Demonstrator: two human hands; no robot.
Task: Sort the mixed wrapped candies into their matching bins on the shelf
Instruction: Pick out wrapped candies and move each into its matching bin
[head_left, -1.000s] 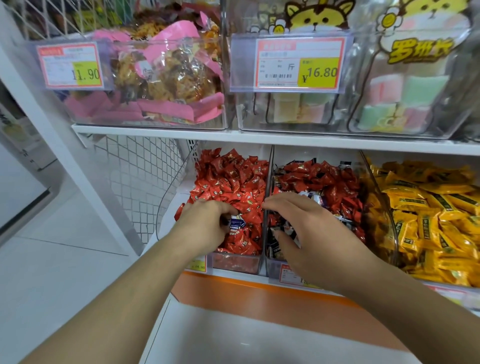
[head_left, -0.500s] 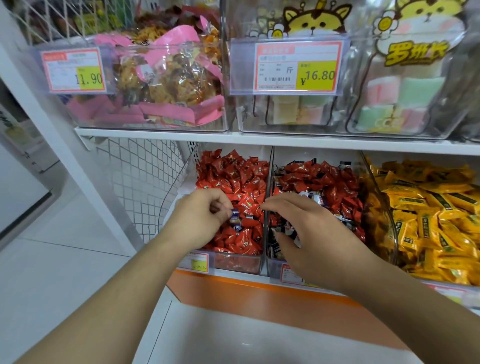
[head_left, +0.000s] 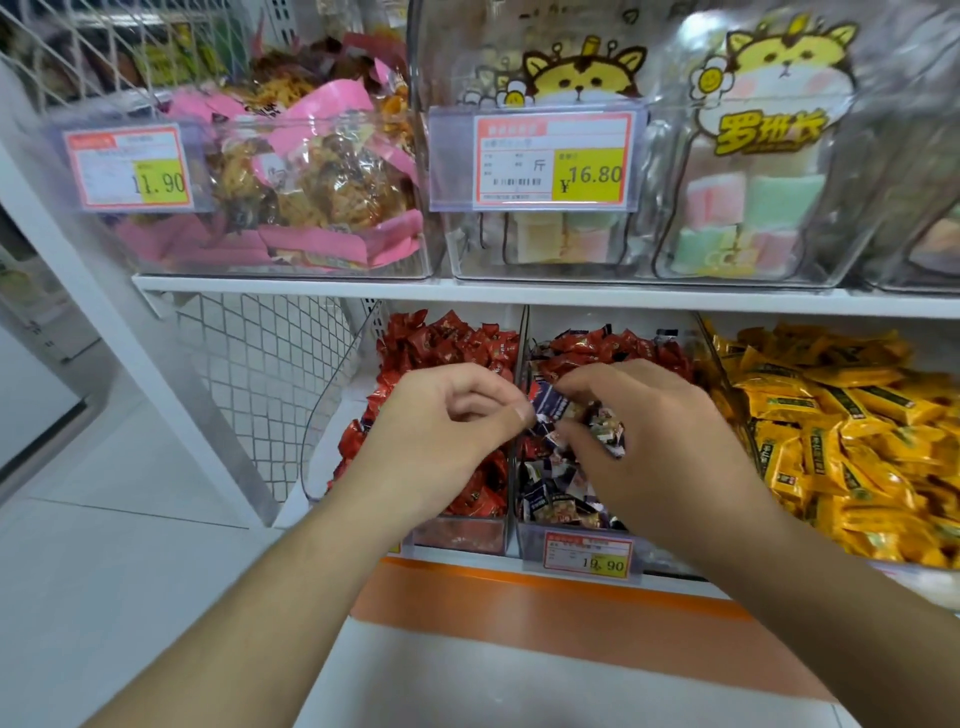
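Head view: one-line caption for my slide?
Left hand and right hand meet over a dark-blue wrapped candy above the divider between two red-candy bins.

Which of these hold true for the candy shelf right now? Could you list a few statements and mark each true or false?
1. The yellow candies fill the rightmost bin on the lower shelf. True.
2. The left hand rests on the yellow candies. False: it is over the red candies in the left bin.
3. A dark blue candy is pinched where the two hands meet. True.
4. The price tag above the middle bin reads 11.90. False: it reads 16.80.
5. The right hand hangs empty below the shelf. False: it is over the middle bin, its fingers on candies.
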